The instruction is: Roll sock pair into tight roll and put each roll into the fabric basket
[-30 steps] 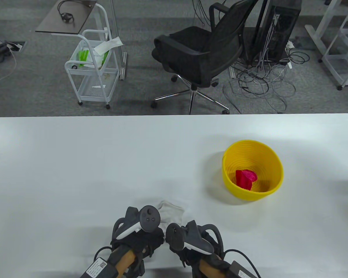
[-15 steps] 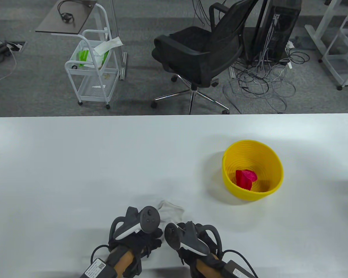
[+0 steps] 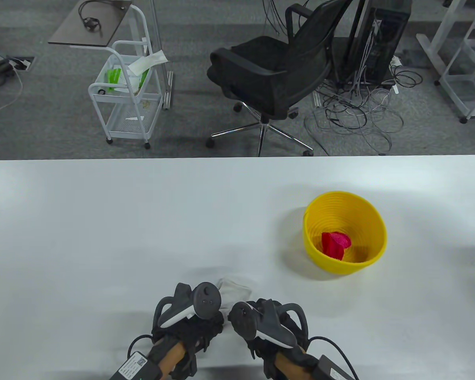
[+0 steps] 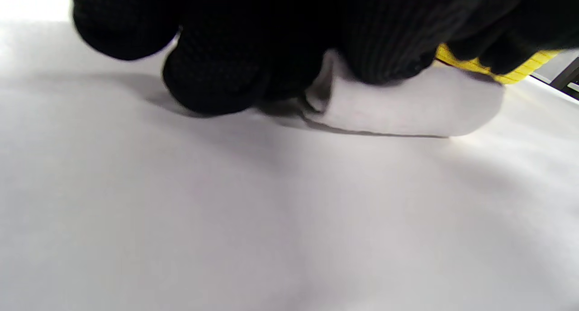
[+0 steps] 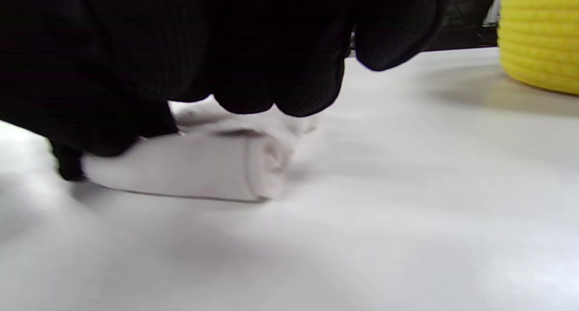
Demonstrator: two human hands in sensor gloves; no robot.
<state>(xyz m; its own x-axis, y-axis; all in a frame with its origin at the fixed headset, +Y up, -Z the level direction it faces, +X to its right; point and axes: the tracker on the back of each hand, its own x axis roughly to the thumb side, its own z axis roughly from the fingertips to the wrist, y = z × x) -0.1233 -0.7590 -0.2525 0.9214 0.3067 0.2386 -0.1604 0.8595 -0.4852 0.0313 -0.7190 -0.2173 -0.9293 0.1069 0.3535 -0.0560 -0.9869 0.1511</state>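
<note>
Two gloved hands are working side by side at the near edge of the white bench [image 3: 103, 221], one tracker strapped to the back of each. The left hand [image 3: 188, 316] and the right hand [image 3: 267, 322] are both bearing down on one white sock roll [image 3: 233, 288], which is lying on the bench just ahead of them. In the left wrist view, the left fingers [image 4: 212, 80] are curling over the top of the white sock roll [image 4: 407, 107], gripping it. In the right wrist view, the right fingers [image 5: 280, 75] are curling down over the white sock roll [image 5: 190, 166] too, holding its near end while its spiralled far end is showing free. One yellow basket [image 3: 374, 221] is standing well apart to the right, farther back on the bench, and one red sock roll [image 3: 334, 244] is lying inside it on the bottom. Beyond the bench, one black office chair [image 3: 277, 75] and one white trolley [image 3: 128, 95] are standing on the grey floor.
</note>
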